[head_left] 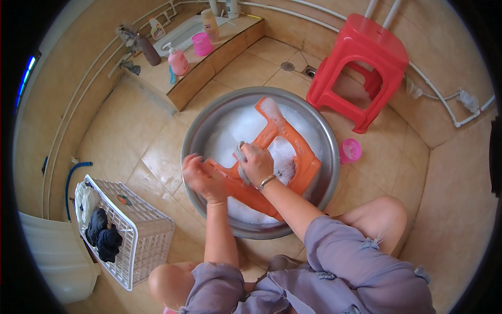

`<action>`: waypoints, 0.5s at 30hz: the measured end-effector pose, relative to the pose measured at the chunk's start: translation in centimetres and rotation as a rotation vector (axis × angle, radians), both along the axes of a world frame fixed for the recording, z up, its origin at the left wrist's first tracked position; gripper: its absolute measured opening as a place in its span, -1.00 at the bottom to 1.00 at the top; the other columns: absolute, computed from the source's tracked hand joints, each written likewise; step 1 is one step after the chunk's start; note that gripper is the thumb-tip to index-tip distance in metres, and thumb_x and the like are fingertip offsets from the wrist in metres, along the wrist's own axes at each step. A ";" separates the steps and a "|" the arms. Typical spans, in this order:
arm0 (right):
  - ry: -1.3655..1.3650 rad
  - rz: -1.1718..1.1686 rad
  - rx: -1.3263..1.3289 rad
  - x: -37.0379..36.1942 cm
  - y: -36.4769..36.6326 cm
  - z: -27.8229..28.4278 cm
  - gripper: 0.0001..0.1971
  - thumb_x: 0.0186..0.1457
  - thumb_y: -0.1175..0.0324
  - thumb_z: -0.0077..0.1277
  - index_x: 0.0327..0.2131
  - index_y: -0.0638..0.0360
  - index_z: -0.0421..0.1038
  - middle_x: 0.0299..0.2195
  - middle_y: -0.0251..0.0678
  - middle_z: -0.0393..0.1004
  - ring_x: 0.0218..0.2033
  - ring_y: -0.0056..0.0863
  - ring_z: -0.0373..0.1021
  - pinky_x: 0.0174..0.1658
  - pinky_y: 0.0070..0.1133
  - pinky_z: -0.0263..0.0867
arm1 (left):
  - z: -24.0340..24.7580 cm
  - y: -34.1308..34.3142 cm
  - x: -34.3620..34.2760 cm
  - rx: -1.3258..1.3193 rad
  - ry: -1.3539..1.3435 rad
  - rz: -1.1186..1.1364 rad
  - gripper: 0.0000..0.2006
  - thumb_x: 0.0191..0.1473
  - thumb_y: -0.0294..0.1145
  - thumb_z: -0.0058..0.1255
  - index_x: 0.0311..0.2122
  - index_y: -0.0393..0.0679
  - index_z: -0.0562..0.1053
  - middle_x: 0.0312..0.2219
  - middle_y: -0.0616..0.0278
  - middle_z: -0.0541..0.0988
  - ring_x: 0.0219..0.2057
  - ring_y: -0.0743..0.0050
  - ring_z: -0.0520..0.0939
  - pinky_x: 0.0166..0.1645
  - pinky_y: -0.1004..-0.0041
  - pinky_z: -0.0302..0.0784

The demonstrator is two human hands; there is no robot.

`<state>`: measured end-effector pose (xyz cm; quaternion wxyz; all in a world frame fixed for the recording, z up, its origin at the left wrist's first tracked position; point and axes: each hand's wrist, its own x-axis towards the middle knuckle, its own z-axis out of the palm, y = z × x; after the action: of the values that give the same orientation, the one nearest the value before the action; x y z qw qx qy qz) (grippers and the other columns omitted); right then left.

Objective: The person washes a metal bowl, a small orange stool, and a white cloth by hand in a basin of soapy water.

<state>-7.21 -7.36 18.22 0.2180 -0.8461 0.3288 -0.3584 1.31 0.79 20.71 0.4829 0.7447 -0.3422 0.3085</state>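
A person crouches over a wide metal basin (194, 137) full of white suds, set on the tiled floor near the middle of the room. An orange washboard (293, 157) lies slanted across the basin, its upper end poking out of the foam toward the far rim. The right hand (256, 163) is closed around a small grey cloth (241, 157), pressing it against the board's middle. The left hand (201, 178) sits curled at the board's lower left edge by the near-left rim of the basin; whether it grips the board I cannot tell. A white laundry basket (149, 238) with dark clothes stands on the floor to the left, a red plastic stool (366, 57) beyond the basin's far-right side, and a small pink cup (350, 150) just beside the right rim.
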 end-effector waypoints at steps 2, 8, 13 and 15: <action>0.001 -0.079 0.118 0.2 -0.8 0.0 -0.79 -0.11 0.21 -0.06 -0.46 0.12 0.26 -0.48 -0.24 0.36 -0.43 -0.26 0.33 -0.42 -0.39 0.21 | -0.4 -1.8 -2.0 0.146 0.081 -0.207 -0.87 -0.10 -0.58 -0.19 -0.35 -0.25 0.32 -0.34 0.05 0.38 -0.34 0.16 0.39 -0.22 0.31 0.27; 0.013 -0.453 0.235 0.1 -5.9 -0.4 -0.71 -0.07 0.11 -0.10 -0.37 0.12 0.28 -0.43 -0.16 0.38 -0.40 -0.17 0.34 -0.36 -0.35 0.25 | -1.5 -2.6 -2.7 0.831 0.060 -0.233 -0.79 -0.02 -0.28 -0.19 -0.56 -0.19 0.32 -0.66 0.04 0.47 -0.61 0.21 0.49 -0.35 0.28 0.23; -0.656 -0.375 0.719 -3.5 -11.4 2.0 -0.72 -0.09 0.21 -0.01 -0.55 0.30 0.37 -0.58 -0.31 0.42 -0.55 -0.61 0.31 -0.44 -0.61 0.24 | -1.1 -3.6 -2.9 0.889 0.090 -0.206 -0.66 -0.01 -0.12 -0.22 -0.63 -0.17 0.32 -0.79 0.08 0.43 -0.76 0.14 0.43 -0.36 0.27 0.20; -0.926 -0.323 0.814 -3.9 -12.3 3.3 -0.72 -0.07 0.21 -0.01 -0.51 0.30 0.39 -0.56 -0.37 0.42 -0.54 -0.65 0.30 -0.44 -0.64 0.23 | -1.1 -3.2 -2.7 0.911 0.116 -0.209 -0.64 -0.01 -0.09 -0.23 -0.62 -0.18 0.33 -0.78 0.07 0.44 -0.74 0.13 0.44 -0.35 0.26 0.20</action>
<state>-11.13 -19.64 21.54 0.5850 -0.3925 0.4337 -0.5617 -1.34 -2.42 19.57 0.1537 0.8582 -0.4885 0.0344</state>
